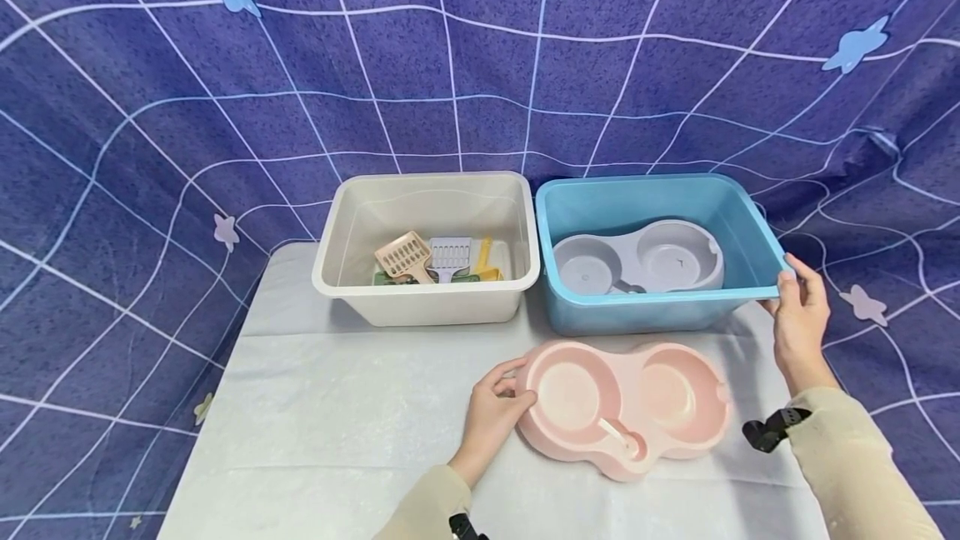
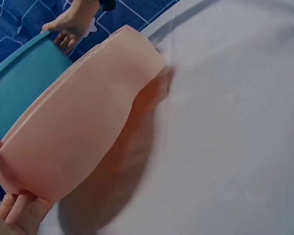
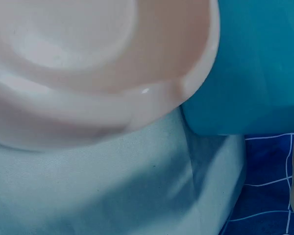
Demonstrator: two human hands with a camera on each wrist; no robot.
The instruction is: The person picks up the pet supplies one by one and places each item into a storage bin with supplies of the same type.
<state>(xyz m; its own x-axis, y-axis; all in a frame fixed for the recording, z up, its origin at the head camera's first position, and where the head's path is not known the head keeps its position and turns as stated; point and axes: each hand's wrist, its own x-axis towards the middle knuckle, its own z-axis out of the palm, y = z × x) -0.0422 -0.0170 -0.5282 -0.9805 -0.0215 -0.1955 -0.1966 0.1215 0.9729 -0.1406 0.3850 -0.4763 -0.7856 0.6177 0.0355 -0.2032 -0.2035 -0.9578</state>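
Note:
A pink double pet bowl [image 1: 626, 382] is held by my left hand [image 1: 495, 411], thumb over its left rim and fingers beneath. In the left wrist view the bowl's side [image 2: 83, 117] is raised off the table, its shadow below. My right hand [image 1: 802, 319] grips the right front corner of a blue bin [image 1: 652, 298], thumb on the rim. Inside that bin lies a grey double pet bowl [image 1: 637, 257]. In the right wrist view the pink bowl [image 3: 112, 112] overlaps the blue bin [image 3: 255, 63], and only a sliver of the right hand shows.
A cream bin [image 1: 431, 307] stands left of the blue one. It contains a beige litter scoop [image 1: 405, 255], a grey scoop [image 1: 450, 255] and yellow and green pieces. A white cloth covers the table [image 1: 345, 407]; a blue patterned curtain [image 1: 420, 57] hangs behind.

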